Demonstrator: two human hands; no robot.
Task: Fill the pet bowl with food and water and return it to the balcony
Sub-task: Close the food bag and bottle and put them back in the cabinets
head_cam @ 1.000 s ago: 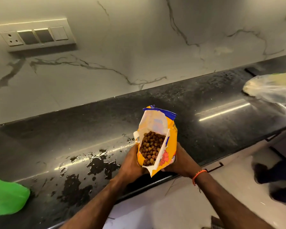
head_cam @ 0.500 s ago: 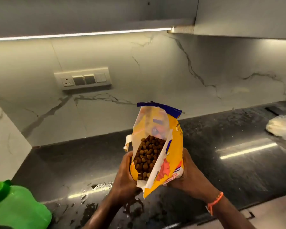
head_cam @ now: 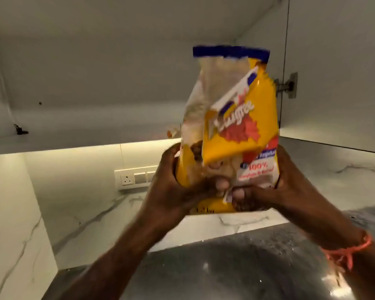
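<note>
Both hands hold one thing: a yellow bag of pet food (head_cam: 243, 126). The left hand (head_cam: 173, 191) wraps around the bag's left side, and the right hand (head_cam: 275, 191) wraps around its right side. The fingers of both are curled tight on the bottom part, and the thumbs meet in front near the middle. I think two hands are used because the bag is soft and floppy and would sag if only one held it.

The bag stands up straight, high above the desk (head_cam: 225, 267), right in front of an open cupboard (head_cam: 95, 83). It looks like it is going up to the shelf (head_cam: 74, 141) just behind the hands (that is only my guess). Held upright like this, the food cannot spill out of the open top.

The bag is shiny and crinkly, like thin plastic. It has a blue strip on top, and the front flap is folded down. Some little brown round bits show inside, by the left hand. The picture is blurry, so the words on the bag are hard to read.

The desk below the hands is dark, smooth and shiny, like stone. The wall behind is white with grey lines. A plug socket (head_cam: 134, 178) sits on the wall to the left of the hands. The right wrist has an orange string (head_cam: 346, 252) tied on it.

I cannot see the pet bowl anywhere here.
</note>
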